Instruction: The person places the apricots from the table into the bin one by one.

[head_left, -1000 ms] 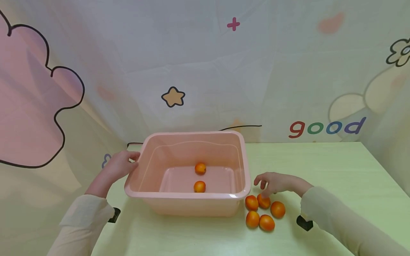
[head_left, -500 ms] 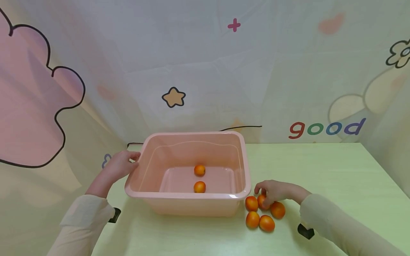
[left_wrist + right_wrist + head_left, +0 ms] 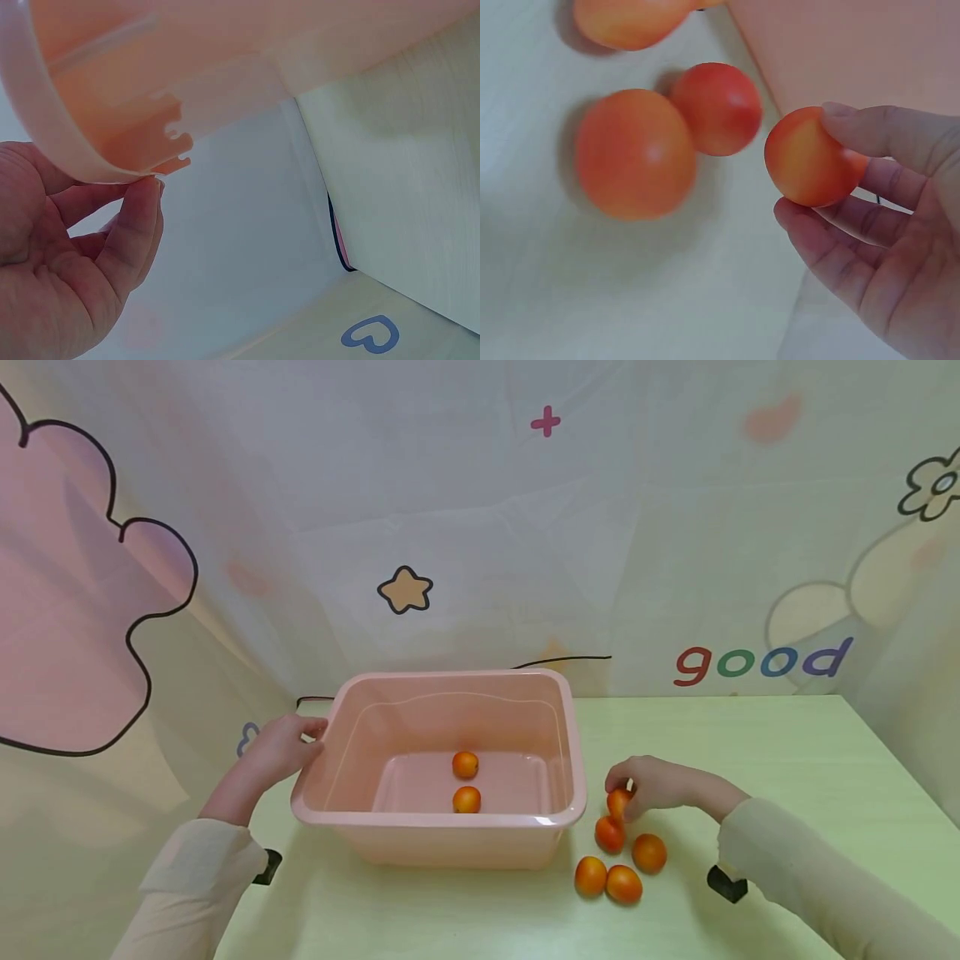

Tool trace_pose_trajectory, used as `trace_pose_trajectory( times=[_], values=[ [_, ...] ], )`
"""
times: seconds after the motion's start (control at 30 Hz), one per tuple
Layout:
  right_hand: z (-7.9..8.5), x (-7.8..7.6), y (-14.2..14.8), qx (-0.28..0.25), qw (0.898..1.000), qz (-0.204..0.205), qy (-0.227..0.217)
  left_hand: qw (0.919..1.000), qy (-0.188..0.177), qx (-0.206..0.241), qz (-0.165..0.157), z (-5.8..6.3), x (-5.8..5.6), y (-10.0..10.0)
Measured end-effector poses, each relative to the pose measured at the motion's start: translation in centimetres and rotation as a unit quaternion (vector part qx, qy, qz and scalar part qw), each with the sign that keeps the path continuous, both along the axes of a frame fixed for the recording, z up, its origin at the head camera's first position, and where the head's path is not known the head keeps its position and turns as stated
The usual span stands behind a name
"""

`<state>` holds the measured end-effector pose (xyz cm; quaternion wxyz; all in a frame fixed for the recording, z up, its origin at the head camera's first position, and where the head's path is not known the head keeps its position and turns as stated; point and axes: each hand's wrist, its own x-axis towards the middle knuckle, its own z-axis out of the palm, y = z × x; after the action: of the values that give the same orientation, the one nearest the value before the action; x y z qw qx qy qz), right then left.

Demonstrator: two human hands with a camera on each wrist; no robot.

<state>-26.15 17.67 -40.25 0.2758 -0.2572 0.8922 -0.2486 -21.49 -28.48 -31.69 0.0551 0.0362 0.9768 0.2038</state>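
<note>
A pink plastic basin [image 3: 450,842] stands on the table, and two orange-red fruits [image 3: 467,799] lie on its floor. My left hand [image 3: 279,748] grips the basin's left rim, with the fingertips pinching its edge [image 3: 97,174] in the left wrist view. To the right of the basin, my right hand [image 3: 660,785] pinches one small round orange-red fruit [image 3: 810,157] between thumb and fingers. Just below it in the head view sits another such fruit [image 3: 610,835]. Several more fruits, such as this one [image 3: 649,853], lie close by on the table.
The pale green table [image 3: 750,752] runs along a printed cloth backdrop [image 3: 480,543] behind the basin. The basin's right wall [image 3: 870,52] rises close beside the right hand. Dark wrist devices [image 3: 727,884] hang below both sleeves.
My right hand came down onto the fruits, took hold of one and raised it slightly away from the group. A neighbouring fruit shifted right. The left hand stayed at the rim.
</note>
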Motion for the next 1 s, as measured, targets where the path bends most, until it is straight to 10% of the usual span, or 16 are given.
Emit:
trace_pose_trajectory(
  times=[1.0],
  values=[
    [10.2, -2.9, -1.8, -0.058, 0.994, -0.016, 0.088, 0.9998, 0.017, 0.0, -0.006, 0.0, 0.1, -0.1]
  ],
)
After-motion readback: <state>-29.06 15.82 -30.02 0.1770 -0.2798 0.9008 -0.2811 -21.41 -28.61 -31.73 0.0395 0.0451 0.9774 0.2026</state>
